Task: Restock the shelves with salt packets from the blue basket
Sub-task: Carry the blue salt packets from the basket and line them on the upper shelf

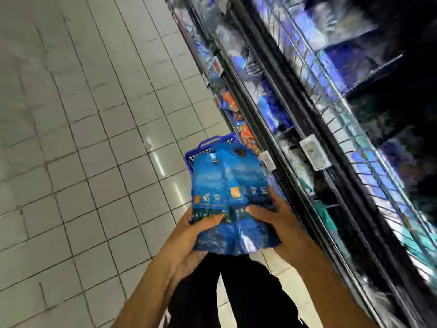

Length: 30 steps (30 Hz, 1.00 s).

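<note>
A stack of blue salt packets (pixel 224 185) is held in front of me, above the floor. My left hand (pixel 191 235) grips the stack from below and the left, thumb across its front. On the other side, my right hand (pixel 272 216) holds its lower right edge, thumb on top. Behind the packets, the blue basket (pixel 203 147) sits on the floor, mostly hidden; only its rim and handle show. The shelves (pixel 319 114) run along the right, blurred by motion.
Grey tiled floor (pixel 82 138) spreads to the left. Orange snack packets (pixel 238 114) lie on a low shelf beyond the basket. White price tags (pixel 313 152) hang on the shelf rails. My dark trouser legs (pixel 236 292) are below the packets.
</note>
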Motion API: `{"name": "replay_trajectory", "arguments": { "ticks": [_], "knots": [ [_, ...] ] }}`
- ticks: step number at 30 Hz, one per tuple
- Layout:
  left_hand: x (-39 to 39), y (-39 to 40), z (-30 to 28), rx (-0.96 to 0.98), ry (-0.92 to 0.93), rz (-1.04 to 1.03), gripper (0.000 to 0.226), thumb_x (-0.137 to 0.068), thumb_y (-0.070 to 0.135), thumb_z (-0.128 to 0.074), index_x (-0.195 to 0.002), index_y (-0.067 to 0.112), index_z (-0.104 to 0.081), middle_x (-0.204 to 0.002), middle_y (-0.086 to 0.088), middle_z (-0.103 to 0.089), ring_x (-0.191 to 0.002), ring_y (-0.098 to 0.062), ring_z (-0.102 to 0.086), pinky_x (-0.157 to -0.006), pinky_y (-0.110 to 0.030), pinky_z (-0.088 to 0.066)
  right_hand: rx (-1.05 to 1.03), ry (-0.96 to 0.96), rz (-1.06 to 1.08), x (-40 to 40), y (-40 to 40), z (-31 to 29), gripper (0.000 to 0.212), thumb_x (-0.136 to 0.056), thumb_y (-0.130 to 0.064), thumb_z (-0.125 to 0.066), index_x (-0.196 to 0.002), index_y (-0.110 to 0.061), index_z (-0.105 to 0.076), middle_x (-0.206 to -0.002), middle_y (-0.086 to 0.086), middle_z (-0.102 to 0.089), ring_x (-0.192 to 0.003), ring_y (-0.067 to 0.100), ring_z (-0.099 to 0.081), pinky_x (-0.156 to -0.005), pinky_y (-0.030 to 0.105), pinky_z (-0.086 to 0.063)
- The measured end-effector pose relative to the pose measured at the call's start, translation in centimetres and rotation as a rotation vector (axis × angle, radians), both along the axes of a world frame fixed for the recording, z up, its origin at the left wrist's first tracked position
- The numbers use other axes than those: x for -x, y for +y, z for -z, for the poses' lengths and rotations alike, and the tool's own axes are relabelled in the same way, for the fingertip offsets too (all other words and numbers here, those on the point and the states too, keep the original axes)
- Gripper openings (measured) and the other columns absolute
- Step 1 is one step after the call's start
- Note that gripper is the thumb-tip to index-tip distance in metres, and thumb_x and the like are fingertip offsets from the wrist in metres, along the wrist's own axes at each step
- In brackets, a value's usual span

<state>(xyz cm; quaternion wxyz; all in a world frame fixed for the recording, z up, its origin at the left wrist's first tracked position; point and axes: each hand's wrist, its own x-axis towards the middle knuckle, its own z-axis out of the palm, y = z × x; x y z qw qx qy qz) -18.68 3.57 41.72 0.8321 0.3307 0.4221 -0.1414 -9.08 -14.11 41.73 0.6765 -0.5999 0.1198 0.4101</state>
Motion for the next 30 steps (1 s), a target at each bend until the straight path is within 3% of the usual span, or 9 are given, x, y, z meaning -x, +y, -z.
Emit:
{"name": "replay_trajectory", "arguments": {
  "ticks": [3, 6, 8, 10, 12, 14, 19, 24, 30],
  "knots": [
    [1.3, -0.3, -5.5, -0.038, -0.043, -0.023, 0.038, -0.055, 0.005, -0.09, -0.087, 0.024, -0.081, -0.097, -0.014, -0.079, -0.076, -0.028, -0.077, -0.06, -0.042, -0.063, -0.128, 0.144, 0.074, 1.4, -2.6, -6.0, 0.054, -0.052, -0.024, -0.097, -0.103, -0.02, -0.078, -0.094, -0.005, -0.079, -0.077, 0.009, -0.075, -0.06, 0.022, -0.058],
    [2.0, -0.2, -10.2, -0.054, -0.138, -0.042, 0.031, -0.062, 0.006, -0.083, -0.089, 0.022, -0.082, -0.097, -0.013, -0.079, -0.077, -0.027, -0.077, -0.058, -0.039, -0.062, -0.24, 0.295, 0.27, 2.7, -4.9, -9.7, 0.025, -0.092, 0.004, -0.06, -0.108, -0.012, -0.071, -0.088, -0.023, -0.077, -0.078, -0.007, -0.072, -0.061, 0.012, -0.057],
    [2.0, -0.4, -12.9, -0.098, -0.191, -0.033, 0.032, -0.058, 0.003, -0.084, -0.085, 0.021, -0.082, -0.091, -0.013, -0.079, -0.075, -0.026, -0.077, -0.057, -0.037, -0.061, -0.195, 0.185, 0.336, 3.4, -5.7, -11.7, 0.024, -0.087, -0.009, -0.059, -0.095, -0.015, -0.081, -0.082, 0.002, -0.078, -0.071, 0.015, -0.076, -0.065, 0.033, -0.064],
    [1.8, -0.6, -15.1, -0.133, -0.242, -0.004, 0.037, -0.05, 0.006, -0.088, -0.082, 0.022, -0.082, -0.09, -0.014, -0.079, -0.074, -0.028, -0.077, -0.056, -0.04, -0.061, -0.236, 0.193, 0.323, 3.8, -5.4, -14.5, 0.038, -0.083, -0.031, -0.061, -0.113, -0.012, -0.075, -0.084, 0.016, -0.071, -0.076, 0.029, -0.071, -0.078, 0.051, -0.062],
    [1.4, -0.7, -16.9, -0.146, -0.277, 0.031, 0.042, -0.047, 0.007, -0.089, -0.085, 0.021, -0.081, -0.096, -0.016, -0.078, -0.078, -0.03, -0.077, -0.058, -0.041, -0.061, -0.18, 0.129, 0.328, 4.0, -6.1, -16.2, 0.047, -0.084, -0.029, -0.061, -0.128, -0.014, -0.064, -0.108, 0.017, -0.074, -0.097, 0.034, -0.072, -0.088, 0.058, -0.058],
    [0.8, -0.6, -17.9, -0.154, -0.299, 0.084, 0.046, -0.053, 0.005, -0.09, -0.097, 0.016, -0.079, -0.105, -0.02, -0.077, -0.086, -0.034, -0.077, -0.064, -0.04, -0.061, -0.147, -0.015, 0.341, 4.5, -6.5, -18.0, 0.054, -0.075, -0.02, -0.07, -0.129, -0.019, -0.064, -0.123, 0.013, -0.072, -0.109, 0.032, -0.071, -0.091, 0.054, -0.058],
    [-1.3, -0.8, -19.8, -0.177, -0.368, 0.283, 0.042, -0.063, 0.017, -0.09, -0.103, 0.013, -0.079, -0.115, -0.021, -0.074, -0.096, -0.036, -0.075, -0.07, -0.039, -0.062, -0.068, -0.229, 0.458, 6.7, -7.2, -20.6, 0.054, -0.064, -0.026, -0.084, -0.115, -0.015, -0.072, -0.116, 0.014, -0.075, -0.108, 0.034, -0.071, -0.095, 0.05, -0.057],
    [-4.2, -2.2, -21.4, -0.189, -0.496, 0.56, 0.061, -0.065, 0.016, -0.084, -0.123, 0.009, -0.067, -0.118, -0.015, -0.074, -0.1, -0.032, -0.075, -0.07, -0.036, -0.062, -0.015, -0.378, 0.711, 10.7, -8.4, -22.6, 0.066, -0.049, -0.048, -0.097, -0.106, -0.023, -0.077, -0.112, 0.012, -0.076, -0.103, 0.03, -0.074, -0.091, 0.045, -0.059],
    [-6.5, -7.0, -22.7, -0.208, -0.639, 0.866, 0.057, -0.052, 0.024, -0.088, -0.107, 0.02, -0.071, -0.112, -0.007, -0.077, -0.095, -0.02, -0.076, -0.07, -0.029, -0.061, 0.074, -0.467, 1.068, 17.8, -11.3, -25.1, 0.036, -0.068, -0.032, -0.082, -0.103, -0.026, -0.077, -0.113, 0.009, -0.077, -0.102, 0.025, -0.074, -0.084, 0.036, -0.061]
  ]
}}
